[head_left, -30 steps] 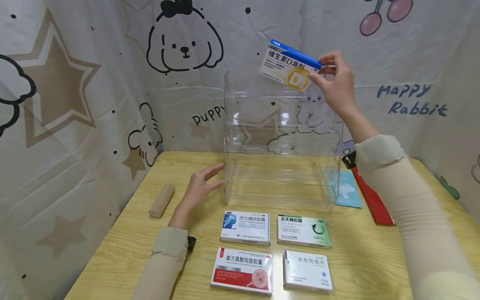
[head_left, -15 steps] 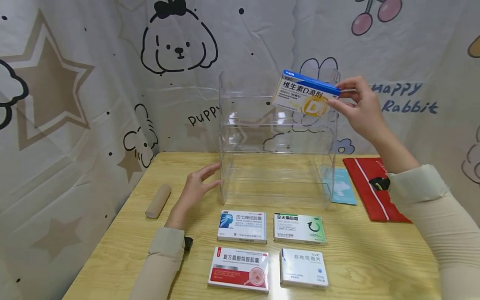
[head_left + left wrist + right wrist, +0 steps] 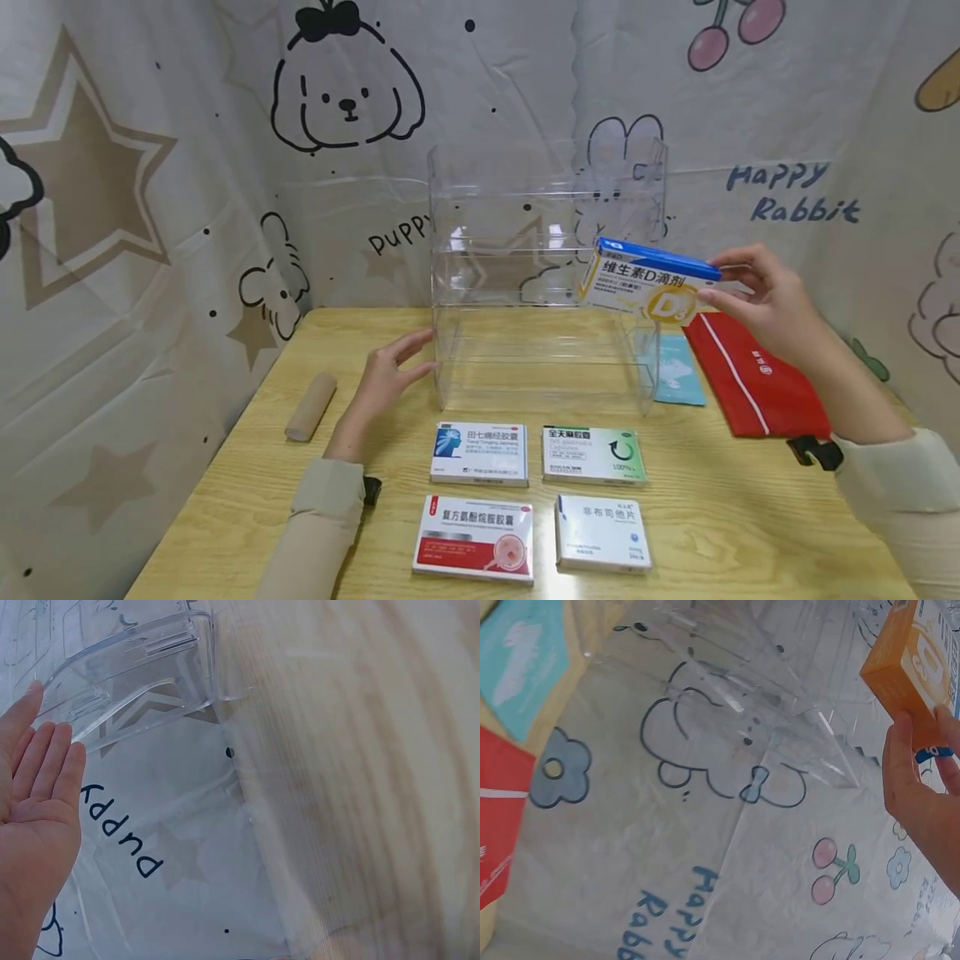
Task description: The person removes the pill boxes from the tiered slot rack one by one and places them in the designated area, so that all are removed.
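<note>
My right hand (image 3: 772, 300) pinches the right end of a vitamin D drops box (image 3: 648, 279), white with a blue top and a yellow D3 mark. It hangs slightly tilted in front of the right side of a clear tiered display rack (image 3: 435, 275). In the right wrist view the box's orange end (image 3: 900, 682) faces the camera between fingers and thumb. My left hand (image 3: 386, 379) touches or nearly touches the rack's left side with extended fingers. The left wrist view has that open palm (image 3: 45, 802) beside the clear plastic (image 3: 142, 652).
Several medicine boxes lie in front of the rack: a blue-and-white one (image 3: 480, 454), a green one (image 3: 594, 456), a red one (image 3: 474, 537) and a white one (image 3: 602, 533). A cardboard tube (image 3: 311, 407) lies left. Right are a blue packet (image 3: 681, 375) and a red pouch (image 3: 757, 375).
My right hand has lowered the vitamin D box from above the rack's top to about its middle height and shifted it right. The left hand stays at the rack's side.
</note>
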Demonstrator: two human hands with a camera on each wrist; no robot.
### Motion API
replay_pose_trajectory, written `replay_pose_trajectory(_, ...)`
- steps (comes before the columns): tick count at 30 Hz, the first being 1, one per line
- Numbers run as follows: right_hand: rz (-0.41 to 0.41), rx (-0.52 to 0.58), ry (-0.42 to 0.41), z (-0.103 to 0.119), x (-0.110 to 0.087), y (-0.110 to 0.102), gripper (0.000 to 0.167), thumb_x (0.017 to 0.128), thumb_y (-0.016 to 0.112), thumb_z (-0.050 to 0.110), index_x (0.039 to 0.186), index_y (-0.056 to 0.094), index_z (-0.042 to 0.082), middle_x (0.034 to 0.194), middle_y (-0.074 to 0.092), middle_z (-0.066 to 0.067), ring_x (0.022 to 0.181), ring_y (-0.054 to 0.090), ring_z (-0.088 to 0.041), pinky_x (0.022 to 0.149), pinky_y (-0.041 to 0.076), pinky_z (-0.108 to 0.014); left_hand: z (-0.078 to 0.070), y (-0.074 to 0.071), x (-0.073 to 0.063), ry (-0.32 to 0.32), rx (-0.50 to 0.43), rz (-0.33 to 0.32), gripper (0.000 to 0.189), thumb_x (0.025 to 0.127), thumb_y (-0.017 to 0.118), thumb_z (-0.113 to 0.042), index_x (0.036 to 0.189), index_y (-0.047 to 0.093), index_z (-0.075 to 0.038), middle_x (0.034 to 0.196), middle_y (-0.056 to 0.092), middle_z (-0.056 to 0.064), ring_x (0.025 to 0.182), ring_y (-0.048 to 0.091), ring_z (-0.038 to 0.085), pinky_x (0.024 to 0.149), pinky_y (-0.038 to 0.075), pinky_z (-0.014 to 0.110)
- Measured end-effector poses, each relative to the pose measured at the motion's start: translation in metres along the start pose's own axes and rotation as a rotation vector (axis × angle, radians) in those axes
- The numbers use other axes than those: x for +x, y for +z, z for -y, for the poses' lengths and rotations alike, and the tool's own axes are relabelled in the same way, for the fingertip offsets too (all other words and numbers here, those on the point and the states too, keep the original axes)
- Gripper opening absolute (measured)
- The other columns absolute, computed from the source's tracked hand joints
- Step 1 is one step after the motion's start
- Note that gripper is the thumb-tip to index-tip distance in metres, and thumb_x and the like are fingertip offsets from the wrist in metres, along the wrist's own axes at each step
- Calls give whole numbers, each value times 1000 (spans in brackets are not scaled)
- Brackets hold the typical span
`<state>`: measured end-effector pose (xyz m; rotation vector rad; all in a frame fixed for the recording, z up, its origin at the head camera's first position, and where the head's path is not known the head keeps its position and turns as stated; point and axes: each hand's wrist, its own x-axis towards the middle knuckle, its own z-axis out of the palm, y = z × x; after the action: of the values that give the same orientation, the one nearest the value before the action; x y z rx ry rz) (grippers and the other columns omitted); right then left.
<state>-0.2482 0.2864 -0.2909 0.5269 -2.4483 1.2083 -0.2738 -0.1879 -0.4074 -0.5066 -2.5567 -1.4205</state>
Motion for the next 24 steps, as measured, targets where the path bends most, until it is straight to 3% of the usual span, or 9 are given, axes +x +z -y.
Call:
replay_pose_trajectory(3,36,-63,45,-11,-19,-6,43,94,64,7,131,42,3,108,50,27,95,53,19,71,51,0,-1,0,0,-2,0,0,51,89,71,-14,137,56,-9,140,58,14,132,54,32,107,51,44)
replay_pose_trajectory(6,62,-100,30,-21,-36,-9,42,93,65,6,129,45,1,109,49,28,94,52,20,68,51,-1,-1,0,0,0,1,-3,51,89,71,-14,137,57,-9,140,58,14,132,54,33,107,51,45)
replay_pose_trajectory(11,110,-73,-15,-34,-62,-10,38,88,68,-3,122,51,-1,109,51,24,91,55,15,71,53,-1,-1,1,-1,-1,-10,-3,50,89,71,-13,137,57,-8,140,58,15,132,54,33,108,49,50)
replay_pose_trajectory(16,190,-80,2,-43,-85,-15,37,86,71,-2,119,54,3,104,54,25,88,57,12,66,57,-7,-1,1,-1,-4,-21,-1,51,89,72,-13,137,57,-8,140,58,16,132,54,35,107,48,54)
replay_pose_trajectory(24,312,-84,84,-62,-114,-25,34,86,72,3,115,56,6,102,57,27,87,60,7,66,59,-14,-1,1,0,-6,-9,-2,52,89,72,-13,138,56,-8,140,58,16,132,53,35,107,49,51)
